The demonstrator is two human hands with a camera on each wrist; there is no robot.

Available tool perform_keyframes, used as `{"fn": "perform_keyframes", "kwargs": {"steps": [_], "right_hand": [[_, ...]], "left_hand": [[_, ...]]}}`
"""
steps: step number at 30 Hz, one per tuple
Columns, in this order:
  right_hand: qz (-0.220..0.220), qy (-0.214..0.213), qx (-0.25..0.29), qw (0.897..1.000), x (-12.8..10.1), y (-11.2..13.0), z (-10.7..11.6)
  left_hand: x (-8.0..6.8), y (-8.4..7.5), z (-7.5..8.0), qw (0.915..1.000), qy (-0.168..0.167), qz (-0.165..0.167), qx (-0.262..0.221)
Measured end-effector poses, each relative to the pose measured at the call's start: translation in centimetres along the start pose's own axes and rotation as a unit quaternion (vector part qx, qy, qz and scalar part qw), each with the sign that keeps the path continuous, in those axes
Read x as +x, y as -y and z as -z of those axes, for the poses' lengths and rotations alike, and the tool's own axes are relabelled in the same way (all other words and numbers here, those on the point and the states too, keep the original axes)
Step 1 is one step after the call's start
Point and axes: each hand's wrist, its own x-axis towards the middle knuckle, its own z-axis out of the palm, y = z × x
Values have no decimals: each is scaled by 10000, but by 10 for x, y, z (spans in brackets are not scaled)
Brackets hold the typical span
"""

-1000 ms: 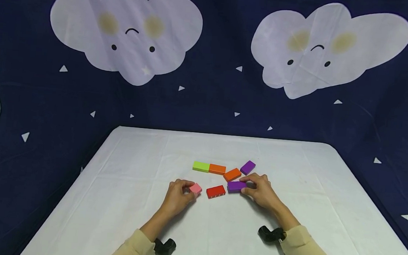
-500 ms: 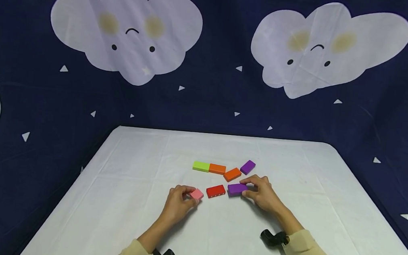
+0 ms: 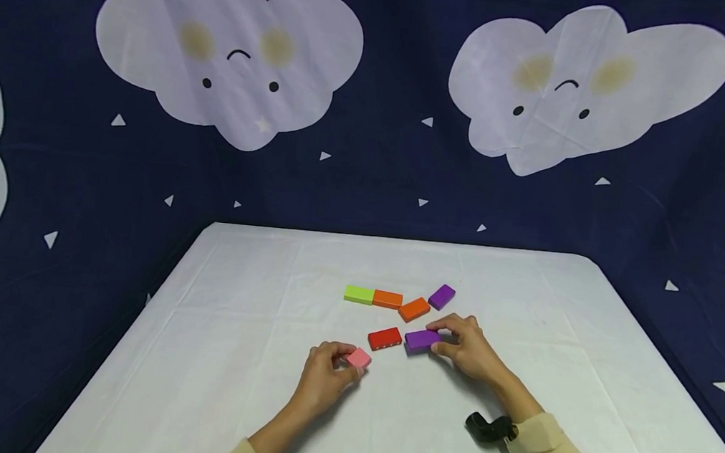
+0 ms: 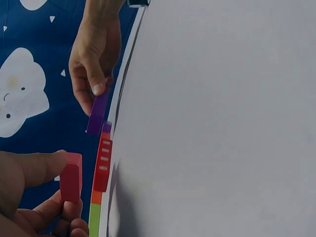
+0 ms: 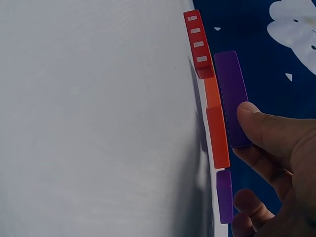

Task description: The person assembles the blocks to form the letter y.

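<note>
My left hand (image 3: 323, 378) pinches a pink block (image 3: 359, 359) between thumb and fingers, in front of and left of the red block (image 3: 385, 339). In the left wrist view the pink block (image 4: 71, 177) stands out past the thumb tip. My right hand (image 3: 471, 347) holds a flat purple block (image 3: 420, 342) by its right end, its left end close to the red block. The right wrist view shows the thumb on one side of that purple block (image 5: 232, 98). White marks run along one long side of the red block (image 5: 197, 44).
Behind the hands, a lime green block (image 3: 359, 294) meets an orange block (image 3: 388, 299) end to end. A second orange block (image 3: 414, 309) and another purple block (image 3: 442, 297) lie angled to their right. All rest on a white-covered table (image 3: 235, 280) before a dark blue cloud-print cloth (image 3: 401, 79).
My left hand has moved toward the front and slightly right with the pink block. The right hand has drawn the purple block slightly toward the front. The red block and back row stay put.
</note>
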Motion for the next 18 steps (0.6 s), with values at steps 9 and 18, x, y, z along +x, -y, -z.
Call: {"fn": "perform_keyframes", "kwargs": {"steps": [9, 18], "right_hand": [[201, -25, -15, 9998, -4, -1, 0], [412, 109, 71, 9991, -9, -1, 2]], "left_hand": [[-5, -7, -8, 9998, 128, 158, -13], [-10, -14, -21, 9995, 270, 37, -158]]}}
